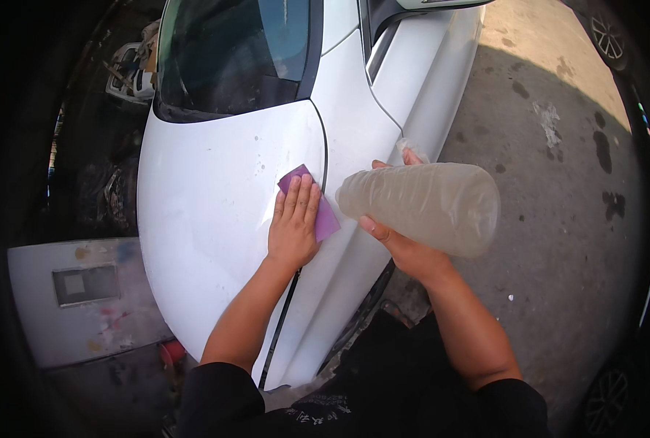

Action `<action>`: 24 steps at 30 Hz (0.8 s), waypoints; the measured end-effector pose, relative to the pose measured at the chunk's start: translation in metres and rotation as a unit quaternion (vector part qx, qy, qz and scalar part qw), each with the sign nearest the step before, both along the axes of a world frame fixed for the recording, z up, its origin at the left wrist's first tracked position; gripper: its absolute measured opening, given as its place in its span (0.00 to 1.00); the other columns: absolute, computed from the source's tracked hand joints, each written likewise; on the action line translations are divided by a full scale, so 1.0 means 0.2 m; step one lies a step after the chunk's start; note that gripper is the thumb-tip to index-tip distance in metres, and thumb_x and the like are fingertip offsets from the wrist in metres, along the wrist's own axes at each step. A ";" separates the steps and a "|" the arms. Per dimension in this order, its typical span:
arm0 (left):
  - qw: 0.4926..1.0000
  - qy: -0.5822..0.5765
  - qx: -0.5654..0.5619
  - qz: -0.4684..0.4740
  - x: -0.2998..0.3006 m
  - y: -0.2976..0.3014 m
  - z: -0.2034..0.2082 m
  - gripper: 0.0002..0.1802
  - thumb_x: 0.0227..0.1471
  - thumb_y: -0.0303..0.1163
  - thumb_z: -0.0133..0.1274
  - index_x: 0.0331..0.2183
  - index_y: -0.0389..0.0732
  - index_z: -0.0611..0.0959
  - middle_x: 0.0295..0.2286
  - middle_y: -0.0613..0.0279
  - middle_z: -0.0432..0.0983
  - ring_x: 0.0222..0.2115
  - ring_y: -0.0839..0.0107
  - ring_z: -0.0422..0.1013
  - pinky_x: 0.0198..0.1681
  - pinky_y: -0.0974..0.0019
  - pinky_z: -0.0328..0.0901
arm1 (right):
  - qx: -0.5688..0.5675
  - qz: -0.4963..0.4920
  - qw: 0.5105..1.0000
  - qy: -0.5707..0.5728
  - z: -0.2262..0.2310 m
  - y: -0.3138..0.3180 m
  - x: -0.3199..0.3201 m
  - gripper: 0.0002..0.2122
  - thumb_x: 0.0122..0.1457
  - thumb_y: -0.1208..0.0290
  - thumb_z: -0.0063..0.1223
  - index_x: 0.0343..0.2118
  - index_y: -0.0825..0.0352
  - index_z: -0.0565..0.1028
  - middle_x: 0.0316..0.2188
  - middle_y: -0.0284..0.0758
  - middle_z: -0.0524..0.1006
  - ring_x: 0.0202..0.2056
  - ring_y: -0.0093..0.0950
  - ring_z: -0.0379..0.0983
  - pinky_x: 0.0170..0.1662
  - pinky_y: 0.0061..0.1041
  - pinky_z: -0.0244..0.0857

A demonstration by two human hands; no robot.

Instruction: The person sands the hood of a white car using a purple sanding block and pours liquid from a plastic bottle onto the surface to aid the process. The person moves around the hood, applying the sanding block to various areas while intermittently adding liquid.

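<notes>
My left hand (294, 233) lies flat on the white car, its fingers stretched out over a purple sheet of sandpaper (328, 220). The sheet presses against the hood (215, 190) beside the seam with the fender (339, 124); its corners stick out past my fingertips and by the thumb side. My left thumb is hidden. Closed round a cloudy plastic bottle (427, 204), my right hand (412, 255) holds it tilted on its side, with its narrow end toward the fender. The thumb is on the near side, and other fingertips show beyond it.
The windshield (233, 58) and side mirror (441, 4) are at the top. A stained pale panel (91, 303) with a small rectangular opening lies at the left, near a red round object (172, 353). Concrete floor (551, 255) with dark wet spots spreads rightward; dark wheels (606, 38) stand beyond.
</notes>
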State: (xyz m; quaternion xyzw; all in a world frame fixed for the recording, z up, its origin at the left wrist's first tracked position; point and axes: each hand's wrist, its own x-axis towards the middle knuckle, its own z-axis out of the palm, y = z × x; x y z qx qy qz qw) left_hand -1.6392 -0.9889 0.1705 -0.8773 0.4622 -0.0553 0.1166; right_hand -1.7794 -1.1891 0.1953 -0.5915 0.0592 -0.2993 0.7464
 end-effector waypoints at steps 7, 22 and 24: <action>0.999 0.015 -0.036 0.018 -0.06 0.01 -0.02 0.38 0.52 0.33 0.48 0.64 0.38 0.59 0.66 0.54 0.47 0.68 0.59 0.41 0.68 0.49 0.39 | 0.021 0.014 1.000 0.007 -0.01 0.03 0.02 0.47 0.51 0.70 0.68 0.67 0.71 0.45 0.56 0.42 0.68 0.58 0.30 0.64 0.61 0.33 0.56; 0.993 0.018 -0.093 0.075 -0.15 0.17 -0.10 0.41 0.52 0.32 0.51 0.64 0.35 0.56 0.66 0.48 0.45 0.68 0.53 0.39 0.67 0.45 0.38 | 0.041 -0.001 0.999 0.006 0.00 0.05 0.03 0.47 0.51 0.70 0.67 0.66 0.73 0.44 0.57 0.48 0.66 0.60 0.35 0.62 0.60 0.36 0.60; 0.990 0.030 -0.104 0.088 -0.10 0.13 -0.06 0.42 0.51 0.32 0.52 0.64 0.34 0.55 0.66 0.46 0.43 0.68 0.52 0.38 0.67 0.44 0.38 | 0.022 -0.007 1.000 -0.004 0.00 0.04 0.05 0.47 0.51 0.71 0.67 0.66 0.73 0.44 0.57 0.48 0.66 0.60 0.35 0.62 0.60 0.36 0.61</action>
